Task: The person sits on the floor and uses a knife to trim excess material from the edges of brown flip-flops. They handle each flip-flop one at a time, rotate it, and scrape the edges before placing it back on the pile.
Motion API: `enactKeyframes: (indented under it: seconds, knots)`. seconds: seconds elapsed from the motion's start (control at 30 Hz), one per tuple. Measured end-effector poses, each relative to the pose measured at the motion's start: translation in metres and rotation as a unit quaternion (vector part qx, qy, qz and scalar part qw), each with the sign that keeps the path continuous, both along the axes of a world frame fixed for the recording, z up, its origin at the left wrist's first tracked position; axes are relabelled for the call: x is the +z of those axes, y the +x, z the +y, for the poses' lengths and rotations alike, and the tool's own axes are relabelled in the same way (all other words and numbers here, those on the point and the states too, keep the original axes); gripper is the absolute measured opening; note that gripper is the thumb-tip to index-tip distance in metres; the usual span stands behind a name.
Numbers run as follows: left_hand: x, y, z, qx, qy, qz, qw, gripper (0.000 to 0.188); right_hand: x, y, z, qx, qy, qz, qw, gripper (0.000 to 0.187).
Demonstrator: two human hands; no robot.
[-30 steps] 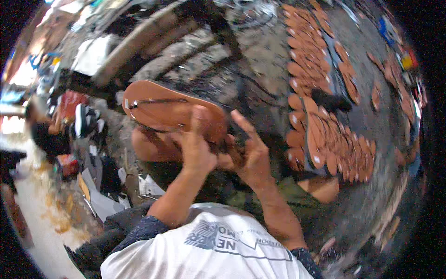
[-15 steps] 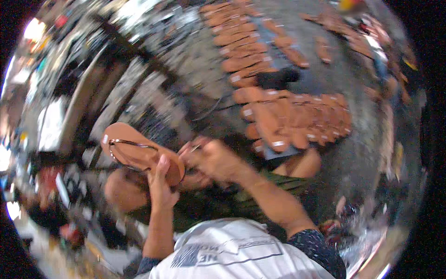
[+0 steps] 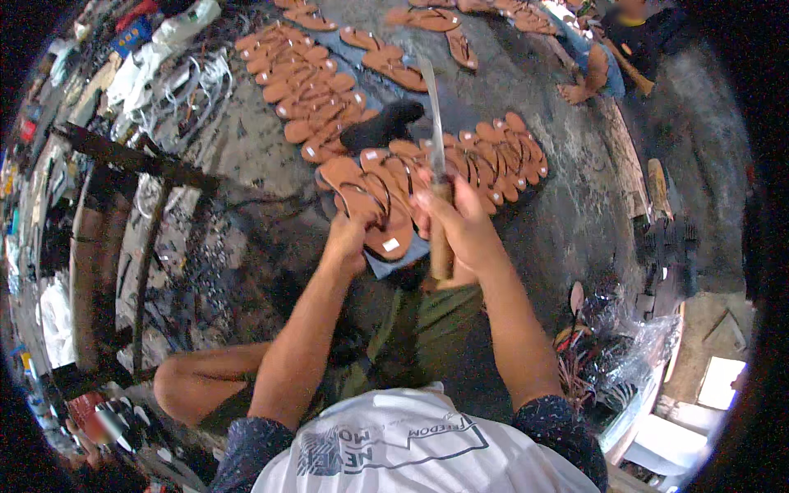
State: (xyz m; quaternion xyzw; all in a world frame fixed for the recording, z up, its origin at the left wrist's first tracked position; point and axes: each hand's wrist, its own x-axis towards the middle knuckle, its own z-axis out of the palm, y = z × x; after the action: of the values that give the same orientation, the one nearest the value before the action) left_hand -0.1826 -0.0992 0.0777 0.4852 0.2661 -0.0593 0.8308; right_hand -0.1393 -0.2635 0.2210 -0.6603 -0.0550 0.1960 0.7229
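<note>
My left hand (image 3: 349, 240) grips a tan flip-flop sandal (image 3: 348, 189) with dark straps and a white label at one end. The sandal lies against the near left end of a row of similar sandals (image 3: 485, 158). To the right, my right hand (image 3: 464, 222) is closed around a knife (image 3: 441, 255). Its wooden handle points toward me and its long blade points up and away. Some right-hand fingers reach left beside the neighbouring sandals; whether they touch one, I cannot tell.
A second row of sandals (image 3: 297, 86) runs away at the far left of the first. A black, cloth-like item (image 3: 396, 122) lies between the rows. Wooden frame posts (image 3: 99, 238) stand at left. Clear plastic wrap (image 3: 629, 345) lies at right. Another person's foot (image 3: 585, 82) shows at far right.
My left hand has brought the sandal from the left over to the row. My right hand has moved away from the sandal, and the knife now shows clearly. The view has swung right.
</note>
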Motion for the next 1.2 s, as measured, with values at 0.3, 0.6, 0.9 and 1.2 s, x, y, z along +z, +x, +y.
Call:
enactKeyframes:
  seconds: [0.3, 0.6, 0.9, 1.2]
  knots:
    - [0.070, -0.032, -0.001, 0.021, 0.170, 0.114, 0.979, 0.060, -0.022, -0.137, -0.061, 0.031, -0.250, -0.002, 0.968, 0.034]
    - [0.090, -0.077, 0.023, 0.139, 0.005, 0.126, 0.982, 0.043, -0.038, -0.168, -0.035, 0.112, -0.380, -0.123, 0.910, 0.040]
    - [0.067, -0.096, 0.044, 0.109, 0.070, 0.139, 0.982, 0.030, -0.129, -0.108, -0.006, 0.296, -0.378, -0.326, 0.814, 0.031]
    - [0.059, -0.105, 0.066, 0.097, 0.094, 0.147, 0.980, 0.034, -0.167, -0.061, 0.038, 0.313, -0.327, -0.370, 0.811, 0.039]
